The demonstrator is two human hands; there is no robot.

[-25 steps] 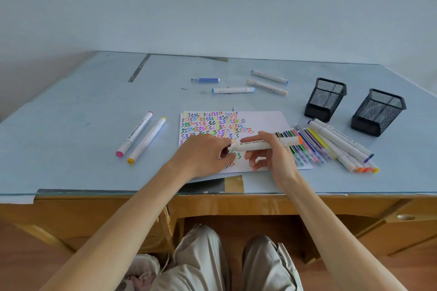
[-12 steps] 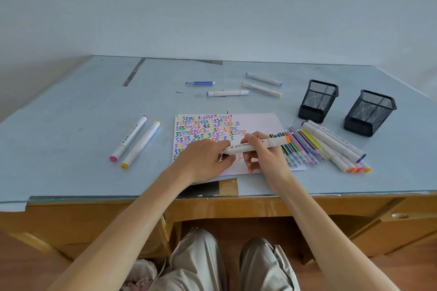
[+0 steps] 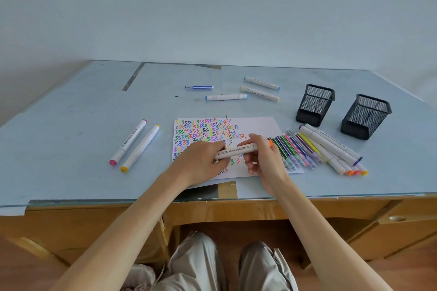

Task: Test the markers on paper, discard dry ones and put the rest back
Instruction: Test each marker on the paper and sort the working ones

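- At the left of the bench (image 3: 71,125), two white-barrelled markers lie side by side and just apart, one with a pink cap (image 3: 128,142), one with a yellow cap (image 3: 141,147); whether they are set aside as dry I cannot tell.
- Over the near part of the scribbled paper (image 3: 260,125), the left hand (image 3: 201,163) curls its fingers round the left end of the orange-capped marker (image 3: 236,150), which is held level above the sheet.
- The right hand (image 3: 264,158) pinches the same marker nearer its orange end, so both hands are clamped on one barrel, close together.
- By my judgement the marker is light, stiff and smooth plastic: easy to carry, a little slippery, best held mid-barrel while the other hand pulls the cap straight along the axis.
- Beyond the paper lie four loose pens (image 3: 227,97), well apart from the hands.
- Right of the paper, a row of thin coloured pens (image 3: 295,151) and thicker white markers (image 3: 331,146) lies fanned, touching one another.
- Furthest right stand two black mesh holders (image 3: 314,105), upright; from this angle I see no markers in them.
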